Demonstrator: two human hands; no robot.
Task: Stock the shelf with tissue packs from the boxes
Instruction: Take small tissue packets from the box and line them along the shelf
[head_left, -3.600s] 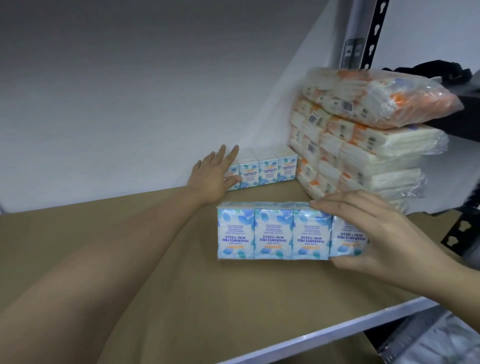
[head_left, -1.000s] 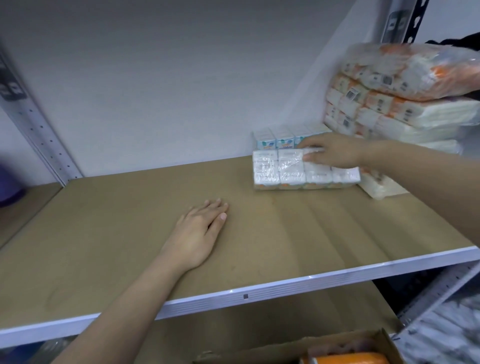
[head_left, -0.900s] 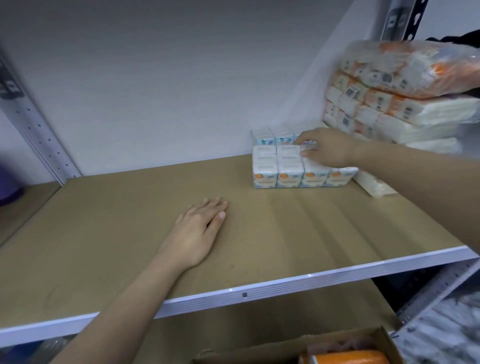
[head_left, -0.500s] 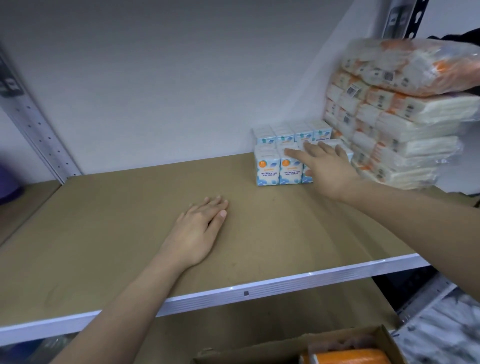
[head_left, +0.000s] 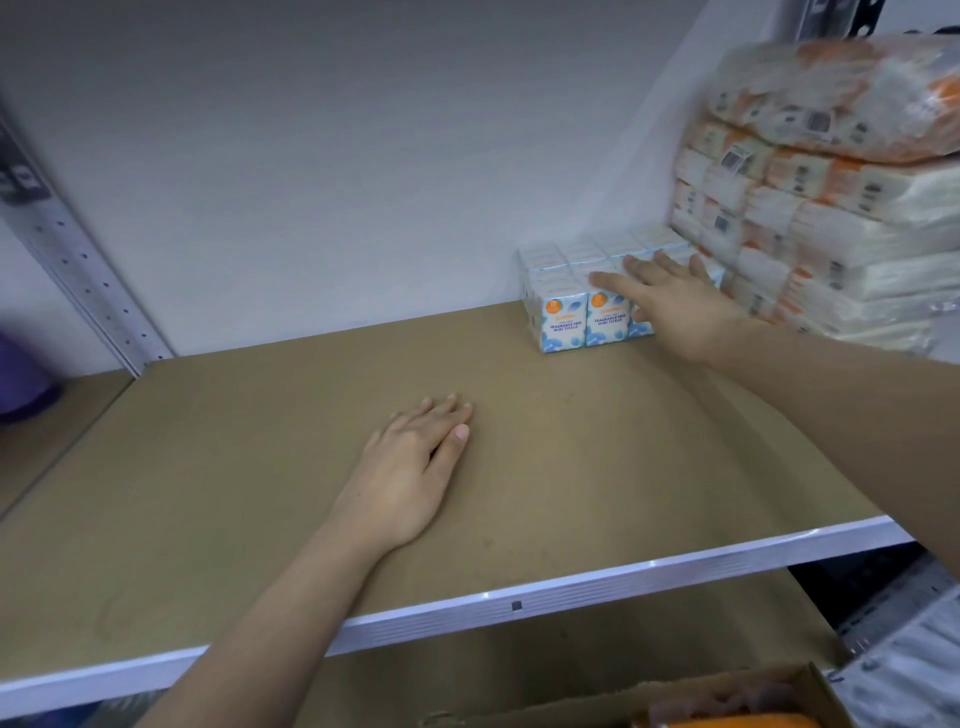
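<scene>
Blue-and-white mini tissue packs (head_left: 584, 306) stood at the shelf (head_left: 597, 467) back, beside the orange-printed stack (head_left: 831, 208). Right hand (head_left: 675, 301) lay on them, fingers straight; left hand (head_left: 410, 467) rested flat on the shelf. Packs judged light, soft, film-slippery; best gripped across both ends.

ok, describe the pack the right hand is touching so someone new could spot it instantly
Start at the brown shelf board and follow it to the back right corner, where tall orange-and-white tissue bundles are stacked. Just left of that stack, under the right hand, stands the mini tissue pack. Unlike its neighbours, it is low, blue and white, and labelled "fragrance free mini tissue".
</scene>
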